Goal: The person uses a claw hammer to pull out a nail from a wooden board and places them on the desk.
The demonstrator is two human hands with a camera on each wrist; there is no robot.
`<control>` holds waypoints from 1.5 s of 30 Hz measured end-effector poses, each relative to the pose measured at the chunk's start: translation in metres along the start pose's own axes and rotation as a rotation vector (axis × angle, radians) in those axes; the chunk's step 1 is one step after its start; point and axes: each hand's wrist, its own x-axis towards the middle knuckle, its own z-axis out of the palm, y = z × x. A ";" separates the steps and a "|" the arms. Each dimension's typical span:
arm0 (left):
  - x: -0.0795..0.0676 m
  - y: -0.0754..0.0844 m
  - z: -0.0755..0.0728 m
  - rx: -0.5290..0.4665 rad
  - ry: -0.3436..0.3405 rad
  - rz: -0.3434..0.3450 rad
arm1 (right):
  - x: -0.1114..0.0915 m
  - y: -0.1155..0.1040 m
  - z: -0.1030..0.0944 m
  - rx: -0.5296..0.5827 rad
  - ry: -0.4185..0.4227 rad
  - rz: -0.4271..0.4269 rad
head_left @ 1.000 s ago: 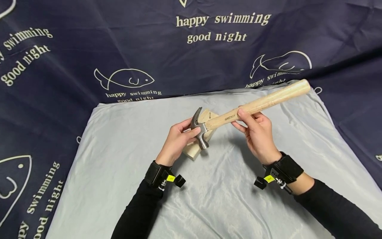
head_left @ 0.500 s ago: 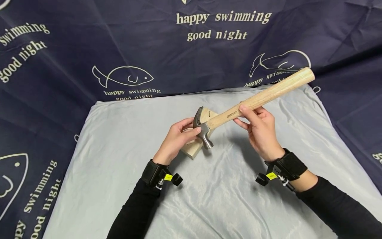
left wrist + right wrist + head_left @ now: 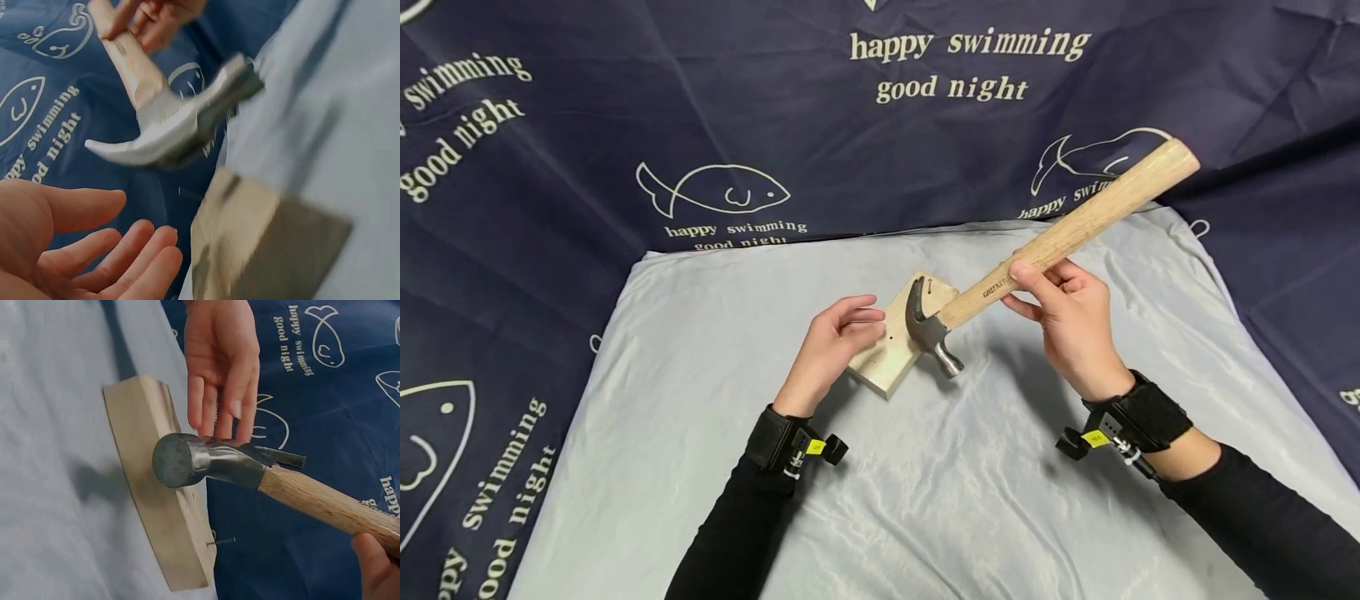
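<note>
My right hand grips the wooden handle of a claw hammer between thumb and fingers, with the handle's end tilted up to the right. The steel hammer head hangs over a pale wooden block, its claw toward the far side. Near the block's far end a nail stands up from the wood. My left hand is beside the block's left edge, fingers loosely extended and holding nothing. In the left wrist view its fingers are apart from the hammer.
A pale, wrinkled cloth covers the table, and the block lies on it near the middle. Behind and at the sides hangs a dark blue curtain with fish drawings and lettering. Both wrists wear black camera straps.
My left hand has let go of the hammer head and drawn back slightly left. My right hand has moved the hammer rightward and raised its handle end, uncovering more of the block.
</note>
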 end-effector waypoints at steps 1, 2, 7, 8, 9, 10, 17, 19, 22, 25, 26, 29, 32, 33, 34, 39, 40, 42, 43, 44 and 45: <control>0.000 -0.002 -0.002 0.044 0.010 0.006 | 0.000 0.000 -0.001 -0.008 0.000 -0.003; -0.001 -0.003 -0.004 0.093 0.016 0.010 | -0.001 -0.001 -0.002 -0.014 -0.001 -0.006; -0.003 -0.007 -0.010 0.334 0.005 -0.018 | 0.000 -0.001 -0.005 -0.042 0.002 -0.017; -0.003 -0.007 -0.010 0.371 -0.006 -0.037 | 0.001 -0.001 -0.006 -0.051 0.006 -0.021; -0.003 -0.007 -0.010 0.398 -0.018 -0.057 | 0.002 0.000 -0.006 -0.061 0.009 -0.025; -0.004 -0.007 -0.011 0.424 -0.032 -0.076 | 0.002 0.000 -0.006 -0.069 0.011 -0.031; -0.006 -0.008 -0.014 0.493 -0.155 -0.180 | 0.006 -0.002 -0.007 -0.129 0.011 -0.078; -0.007 -0.008 -0.015 0.505 -0.161 -0.183 | 0.007 -0.002 -0.007 -0.140 0.010 -0.085; -0.007 -0.008 -0.015 0.519 -0.157 -0.162 | 0.010 -0.003 -0.007 -0.152 0.012 -0.091; -0.007 -0.007 -0.014 0.530 -0.149 -0.151 | 0.012 -0.005 -0.006 -0.166 0.020 -0.093; -0.006 -0.007 -0.014 0.533 -0.148 -0.149 | 0.012 -0.005 -0.006 -0.175 0.023 -0.096; -0.005 -0.007 -0.014 0.539 -0.146 -0.152 | 0.014 -0.007 -0.005 -0.214 0.033 -0.106; -0.003 -0.007 -0.013 0.550 -0.147 -0.154 | 0.015 -0.008 -0.005 -0.263 0.028 -0.114; -0.003 -0.006 -0.013 0.553 -0.146 -0.157 | 0.016 -0.009 -0.005 -0.275 0.023 -0.111; -0.003 -0.006 -0.013 0.560 -0.144 -0.157 | 0.017 -0.009 -0.005 -0.287 0.016 -0.106; -0.007 -0.002 -0.011 0.593 -0.123 -0.172 | 0.025 -0.011 -0.002 -0.383 -0.027 -0.095; -0.007 -0.001 -0.011 0.600 -0.118 -0.171 | 0.027 -0.012 -0.001 -0.410 -0.031 -0.098; -0.009 0.000 -0.010 0.610 -0.107 -0.163 | 0.030 -0.013 0.000 -0.470 -0.034 -0.103; -0.010 0.000 -0.010 0.618 -0.102 -0.157 | 0.031 -0.013 0.001 -0.504 -0.036 -0.104; -0.010 0.000 -0.009 0.625 -0.098 -0.150 | 0.032 -0.013 0.002 -0.543 -0.037 -0.104; -0.011 0.000 -0.009 0.630 -0.094 -0.147 | 0.033 -0.013 0.002 -0.583 -0.038 -0.106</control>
